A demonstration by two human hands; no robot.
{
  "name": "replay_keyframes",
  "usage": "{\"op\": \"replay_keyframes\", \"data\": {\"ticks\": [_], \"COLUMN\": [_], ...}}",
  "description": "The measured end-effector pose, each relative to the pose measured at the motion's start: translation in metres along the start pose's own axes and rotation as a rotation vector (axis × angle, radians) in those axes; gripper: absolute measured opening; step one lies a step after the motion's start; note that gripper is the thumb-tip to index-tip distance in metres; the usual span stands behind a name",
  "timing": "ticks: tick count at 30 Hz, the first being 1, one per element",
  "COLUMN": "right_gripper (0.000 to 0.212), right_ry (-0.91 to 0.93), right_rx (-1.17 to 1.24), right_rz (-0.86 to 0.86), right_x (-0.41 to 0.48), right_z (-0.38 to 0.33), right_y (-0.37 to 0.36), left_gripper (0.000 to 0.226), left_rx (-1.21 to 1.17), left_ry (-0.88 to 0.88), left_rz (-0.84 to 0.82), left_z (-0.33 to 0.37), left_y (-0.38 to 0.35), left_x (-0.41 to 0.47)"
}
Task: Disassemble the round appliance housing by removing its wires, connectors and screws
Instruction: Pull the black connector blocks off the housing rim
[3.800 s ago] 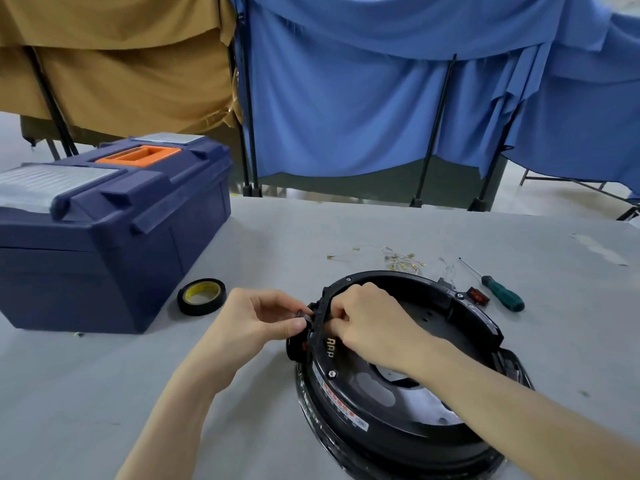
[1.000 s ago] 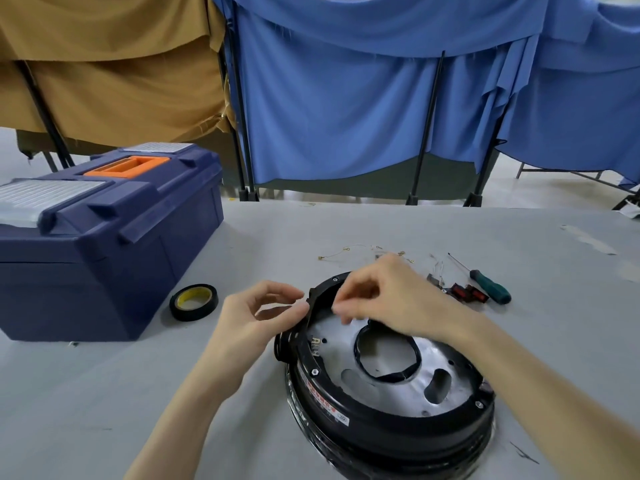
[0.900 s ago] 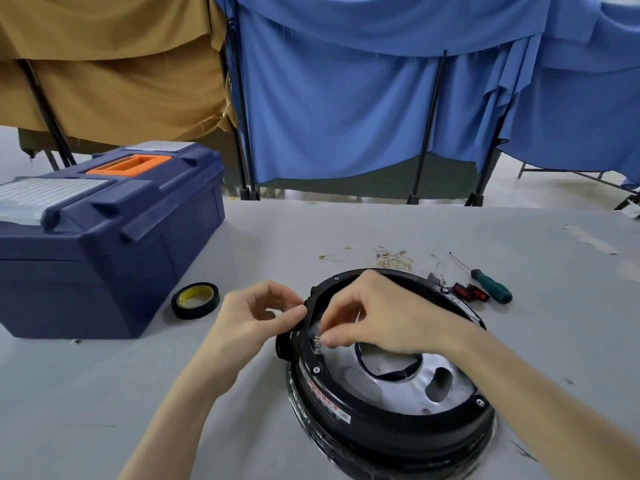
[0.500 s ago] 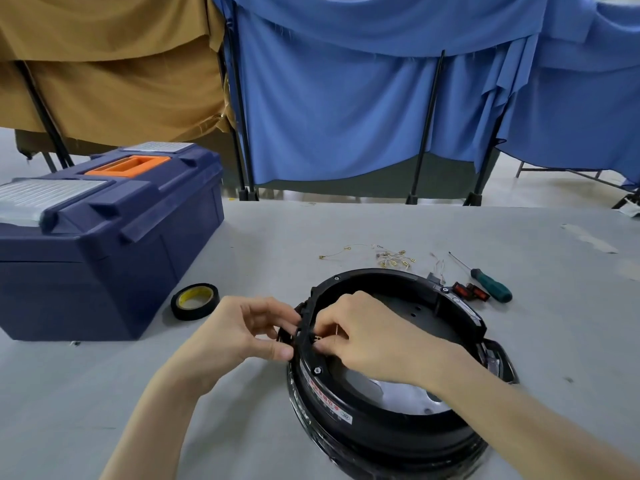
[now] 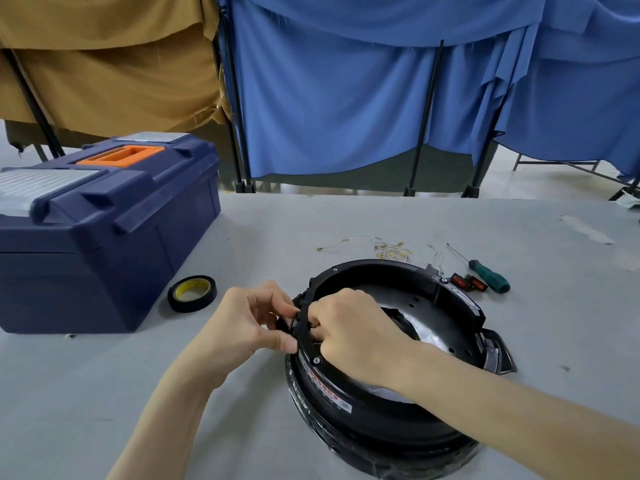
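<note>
No writing can be read: the red-and-white label (image 5: 327, 394) on the rim of the round housing (image 5: 374, 424) is too blurred, as are dark marks on the yellow core of the tape roll (image 5: 191, 304).

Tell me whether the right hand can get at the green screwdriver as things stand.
Probably yes. The screwdriver lies uncovered on the table past the housing. The right hand must first let go of the housing rim it grips.
</note>
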State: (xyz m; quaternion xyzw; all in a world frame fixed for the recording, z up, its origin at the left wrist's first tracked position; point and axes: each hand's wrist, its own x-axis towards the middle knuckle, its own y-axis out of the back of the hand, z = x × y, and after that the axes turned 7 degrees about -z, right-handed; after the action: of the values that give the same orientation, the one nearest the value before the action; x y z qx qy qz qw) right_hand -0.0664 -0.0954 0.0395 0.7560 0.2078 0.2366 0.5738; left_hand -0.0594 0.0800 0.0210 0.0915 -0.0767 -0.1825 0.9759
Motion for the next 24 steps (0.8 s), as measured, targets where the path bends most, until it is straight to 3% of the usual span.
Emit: {"op": "replay_keyframes", "data": {"ticks": [6, 14, 20, 24], "right_gripper": [0.016, 0.033, 0.019, 0.029], "right_ry": [-0.013, -0.039, -0.025, -0.039], "right_rx": [0.098, 0.134, 0.118, 0.117], "right_rz": [0.036, 0.040, 0.064, 0.069], "right_x": [0.0018, 0.0083, 0.0066, 0.0076], "right_z": [0.0019, 0.0053, 0.0059, 0.0038], "right_y": [-0.0012, -0.0012, -0.0014, -0.0023], "left_gripper": [0.037, 0.030, 0.030, 0.029], "left_rx": [0.009, 0.000, -0.026, -0.052], "left_ry": [0.005, 0.025, -0.021, -0.016], "left_rz": [0.006, 0.037, 0.044, 0.036], "left_z": [-0.0034, -0.0039, -0.0063, -0.0083], "left_y": [0.0010, -0.0014, -0.0027, -0.0010], "left_x": [0.0020, 0.0012, 0.0027, 0.0021]}}
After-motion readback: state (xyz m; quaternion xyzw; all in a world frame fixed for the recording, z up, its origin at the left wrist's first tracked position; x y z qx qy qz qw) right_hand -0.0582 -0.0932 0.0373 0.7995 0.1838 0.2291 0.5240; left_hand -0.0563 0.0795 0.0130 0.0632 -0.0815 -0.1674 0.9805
